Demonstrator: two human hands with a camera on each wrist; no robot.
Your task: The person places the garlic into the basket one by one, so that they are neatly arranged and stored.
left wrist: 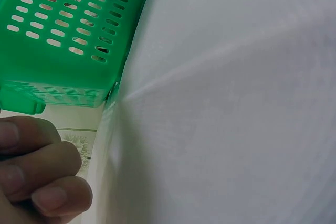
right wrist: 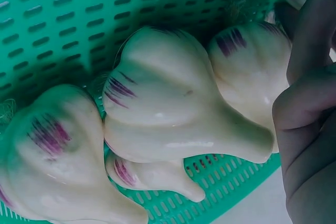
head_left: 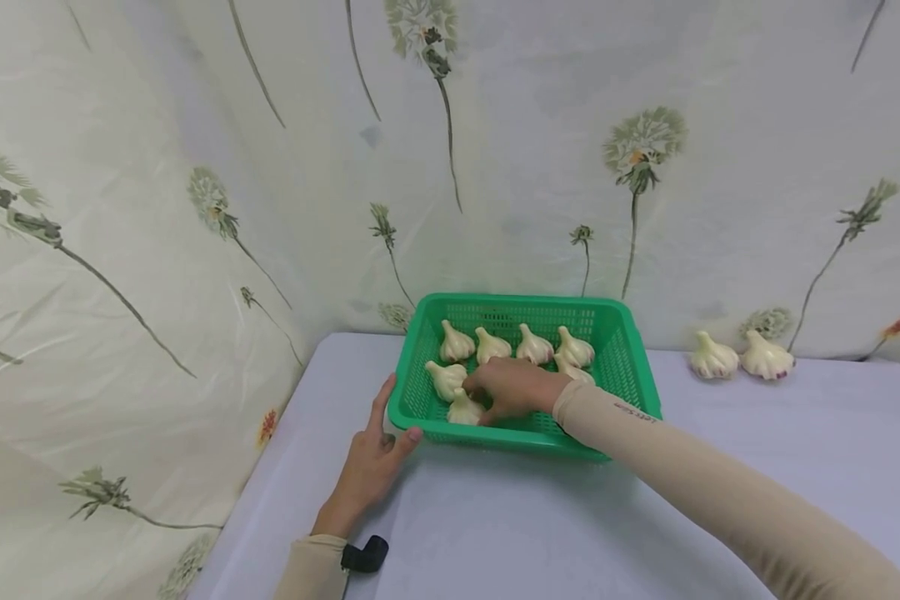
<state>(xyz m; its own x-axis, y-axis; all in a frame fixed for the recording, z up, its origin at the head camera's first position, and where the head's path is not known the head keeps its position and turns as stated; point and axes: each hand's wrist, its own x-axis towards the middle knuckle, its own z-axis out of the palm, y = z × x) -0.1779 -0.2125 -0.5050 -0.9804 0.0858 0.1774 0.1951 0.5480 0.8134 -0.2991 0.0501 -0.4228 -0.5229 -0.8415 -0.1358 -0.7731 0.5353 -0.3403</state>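
Several white garlic bulbs with purple streaks, one of them a garlic bulb (head_left: pixel 452 344) at the back left, lie in a green slotted plastic basket (head_left: pixel 633 367). My right hand (head_left: pixel 516 387) reaches in and pinches a garlic bulb (head_left: pixel 465 408) near the front left, thumb on its near side. In the right wrist view its bent fingers (right wrist: pixel 310 98) are at the right edge, beside other garlic bulbs (right wrist: pixel 163 98). At the basket's front left corner, my left hand (head_left: pixel 371 462) touches the outside with index finger and thumb spread; its other fingers (left wrist: pixel 47 166) are curled in the left wrist view.
Two more garlic bulbs (head_left: pixel 714 358) sit together on the white-covered table (head_left: pixel 495 525), right of the basket. A pale curtain (head_left: pixel 525 150) printed with dandelions hangs close behind the table and along its left side.
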